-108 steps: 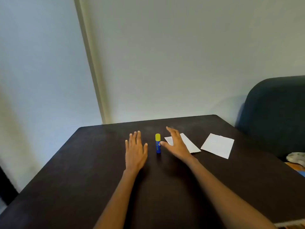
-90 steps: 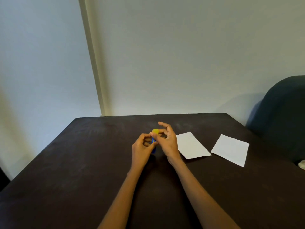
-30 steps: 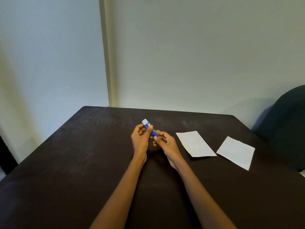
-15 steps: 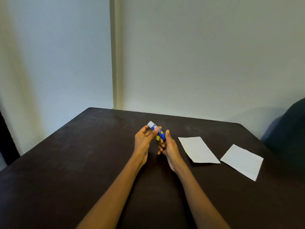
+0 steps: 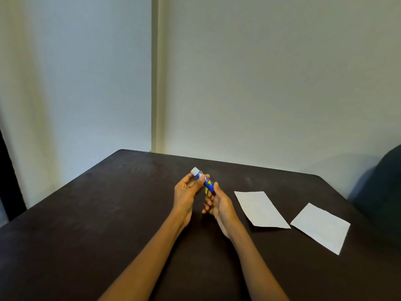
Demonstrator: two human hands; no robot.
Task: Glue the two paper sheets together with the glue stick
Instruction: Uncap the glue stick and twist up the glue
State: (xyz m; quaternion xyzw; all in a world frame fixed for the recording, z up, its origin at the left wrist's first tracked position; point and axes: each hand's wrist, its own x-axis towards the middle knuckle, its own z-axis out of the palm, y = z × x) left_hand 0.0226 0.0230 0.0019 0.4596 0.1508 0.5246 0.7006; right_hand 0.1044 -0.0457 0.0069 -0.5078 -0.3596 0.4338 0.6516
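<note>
A blue glue stick (image 5: 204, 179) with its white glue tip bared points up and to the left above the dark table (image 5: 108, 213). My left hand (image 5: 186, 194) pinches its upper part between thumb and fingers. My right hand (image 5: 219, 203) grips its lower end, and a bit of yellow, likely the cap, shows between those fingers. Two white paper sheets lie flat to the right, apart from each other: the nearer sheet (image 5: 261, 209) and the farther-right sheet (image 5: 321, 227).
A dark blue chair back (image 5: 386, 183) stands beyond the table's right edge. Pale walls meet in a corner behind the table's far edge. A dark vertical strip (image 5: 8, 181) runs along the left side.
I picked the glue stick up off the table with both hands and the yellow cap came off the top, baring the white tip. In the last half second the hands barely moved.
</note>
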